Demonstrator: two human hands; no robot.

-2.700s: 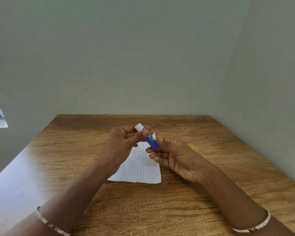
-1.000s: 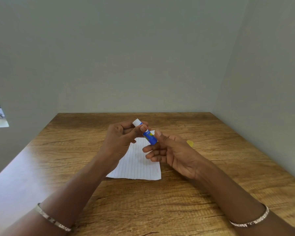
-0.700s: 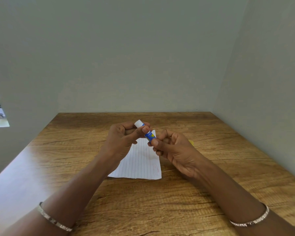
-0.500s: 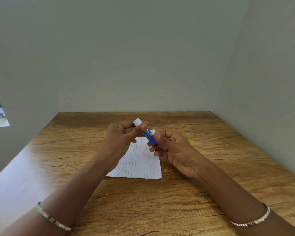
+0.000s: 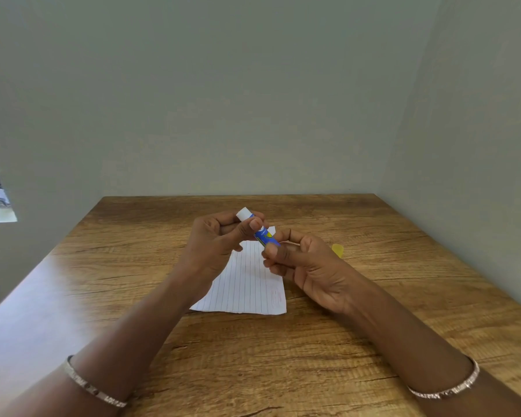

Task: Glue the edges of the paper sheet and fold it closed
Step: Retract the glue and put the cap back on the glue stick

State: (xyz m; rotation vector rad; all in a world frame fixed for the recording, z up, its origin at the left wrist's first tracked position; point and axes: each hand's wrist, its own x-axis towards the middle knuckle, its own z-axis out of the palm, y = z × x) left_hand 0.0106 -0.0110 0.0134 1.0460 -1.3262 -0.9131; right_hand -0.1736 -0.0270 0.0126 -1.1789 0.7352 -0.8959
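A blue glue stick (image 5: 263,234) with a white exposed tip at its upper left is held above the table by both hands. My left hand (image 5: 215,245) pinches its upper part between thumb and fingers. My right hand (image 5: 306,266) grips its lower end with curled fingers. Beneath the hands a lined white paper sheet (image 5: 247,284) lies flat on the wooden table (image 5: 102,281), partly hidden by my left wrist.
A small yellow cap (image 5: 338,250) lies on the table just right of my right hand. Grey walls close in the table at the back and right. Each wrist wears a thin metal bracelet.
My right hand's fingers have shifted from loosely extended to curled round the stick's lower end. The glue stick stays tilted between both hands. The paper has not moved.
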